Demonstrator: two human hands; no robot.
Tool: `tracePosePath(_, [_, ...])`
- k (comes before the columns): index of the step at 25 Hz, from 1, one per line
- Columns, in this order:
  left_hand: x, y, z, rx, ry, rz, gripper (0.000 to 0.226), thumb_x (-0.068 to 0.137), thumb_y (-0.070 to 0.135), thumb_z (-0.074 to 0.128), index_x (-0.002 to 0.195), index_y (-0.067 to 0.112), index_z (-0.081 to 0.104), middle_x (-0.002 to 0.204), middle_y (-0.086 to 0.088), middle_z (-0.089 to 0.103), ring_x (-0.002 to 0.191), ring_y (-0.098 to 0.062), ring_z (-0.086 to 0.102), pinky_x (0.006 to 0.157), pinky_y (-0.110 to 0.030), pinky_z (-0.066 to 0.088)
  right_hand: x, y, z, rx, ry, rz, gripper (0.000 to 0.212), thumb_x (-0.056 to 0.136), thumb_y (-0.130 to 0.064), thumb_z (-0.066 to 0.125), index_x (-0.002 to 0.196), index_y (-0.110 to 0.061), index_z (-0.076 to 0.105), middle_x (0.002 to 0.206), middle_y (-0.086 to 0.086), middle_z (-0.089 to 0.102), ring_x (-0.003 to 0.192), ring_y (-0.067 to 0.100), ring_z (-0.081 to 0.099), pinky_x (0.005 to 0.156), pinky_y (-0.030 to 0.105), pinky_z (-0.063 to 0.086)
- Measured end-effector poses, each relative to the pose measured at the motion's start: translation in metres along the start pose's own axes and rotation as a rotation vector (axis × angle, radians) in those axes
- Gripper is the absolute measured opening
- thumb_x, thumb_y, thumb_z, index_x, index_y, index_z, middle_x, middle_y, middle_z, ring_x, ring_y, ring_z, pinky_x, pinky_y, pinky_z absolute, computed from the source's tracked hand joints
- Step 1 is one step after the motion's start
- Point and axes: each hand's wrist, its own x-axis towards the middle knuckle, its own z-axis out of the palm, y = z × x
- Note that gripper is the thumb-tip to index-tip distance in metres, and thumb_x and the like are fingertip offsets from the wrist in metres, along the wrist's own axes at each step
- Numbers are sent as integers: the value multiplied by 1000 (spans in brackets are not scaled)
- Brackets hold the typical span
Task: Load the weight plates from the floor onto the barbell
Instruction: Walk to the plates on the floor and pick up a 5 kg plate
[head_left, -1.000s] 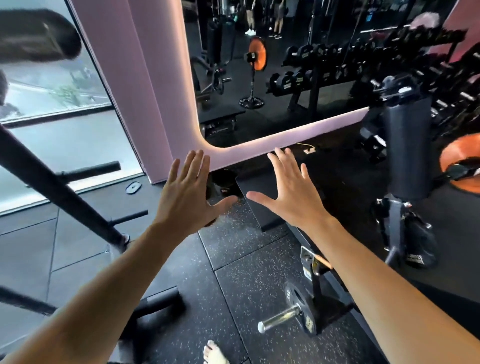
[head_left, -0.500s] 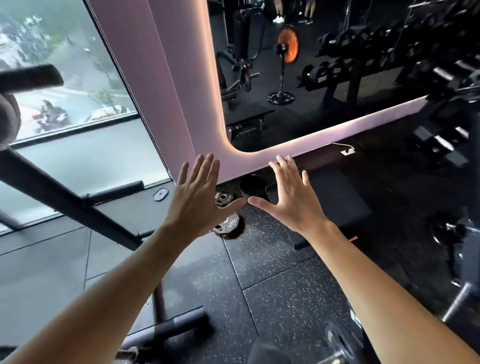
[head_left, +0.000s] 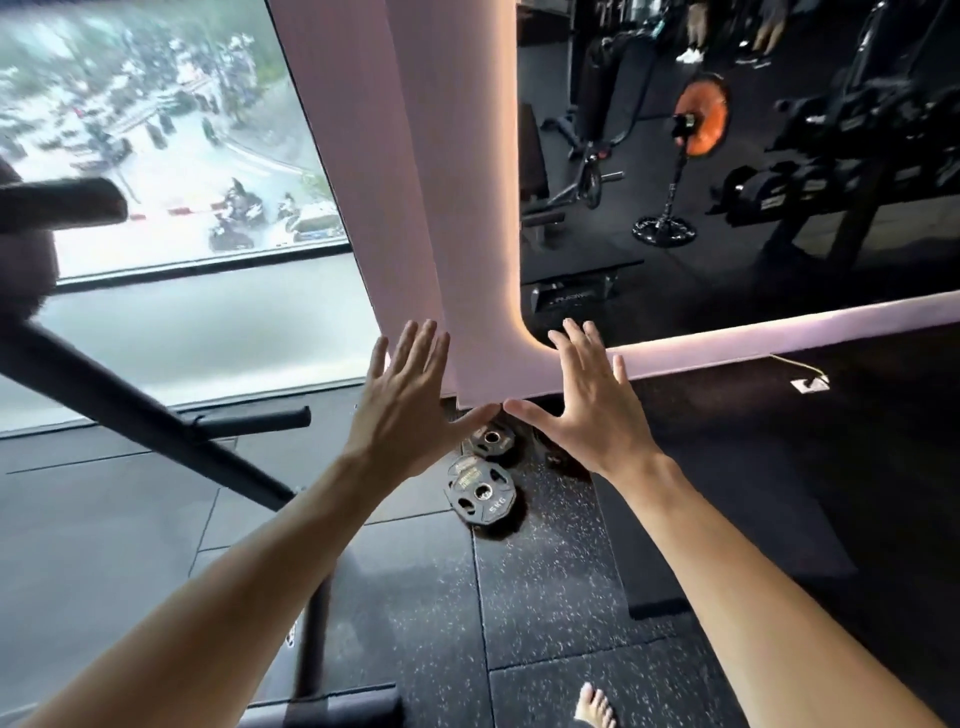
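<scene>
Two black weight plates lie flat on the speckled rubber floor near the pink wall corner. The nearer plate (head_left: 480, 491) is marked 5 KG, and a smaller plate (head_left: 491, 439) lies just beyond it. My left hand (head_left: 405, 410) and my right hand (head_left: 582, 410) are held out in the air above them, fingers straight and spread, thumbs almost meeting, holding nothing. The barbell is not in view.
A black machine frame (head_left: 156, 415) with a horizontal peg slants across the left, its base post (head_left: 311, 639) at bottom centre. A dark mat (head_left: 727, 493) lies right. A mirror (head_left: 727, 156) shows gym equipment; a window (head_left: 156, 156) is left. A bare foot (head_left: 597, 706) is below.
The view has swung left and down: the barbell end seen at the bottom earlier has left the frame, and the floor plates now show fully. Both hands stay spread and empty.
</scene>
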Motion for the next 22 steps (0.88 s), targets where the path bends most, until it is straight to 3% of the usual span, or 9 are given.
tracePosePath(6, [83, 24, 43, 3, -28, -127, 112, 82, 89, 21, 158, 7, 28, 167, -13, 22, 156, -28, 17, 126, -52, 14, 84, 78, 1, 28, -97, -39, 111, 77, -92, 26, 158, -17, 18, 170, 1, 6, 156, 18, -4, 123, 61, 10])
tracePosePath(11, [120, 20, 71, -8, -29, -226, 111, 83, 88, 24, 159, 7, 27, 167, -12, 21, 156, -26, 17, 127, -50, 12, 140, 95, 29, 41, -205, -122, 108, 80, -88, 35, 160, -17, 15, 170, 2, 4, 156, 17, -6, 123, 58, 5])
tracePosePath(17, [154, -29, 128, -38, -98, -334, 114, 81, 91, 19, 158, 8, 28, 167, -14, 20, 156, -27, 15, 127, -50, 11, 206, 92, 91, 51, -303, -165, 113, 77, -91, 29, 160, -17, 15, 170, 2, 5, 156, 18, -5, 124, 58, 8])
tracePosePath(22, [195, -90, 194, -63, -261, -372, 113, 82, 91, 14, 161, 10, 20, 169, -14, 12, 157, -28, 10, 127, -49, 4, 276, 99, 157, 75, -364, -63, 115, 75, -92, 30, 159, -16, 18, 169, 6, 11, 156, 22, 3, 123, 58, 14])
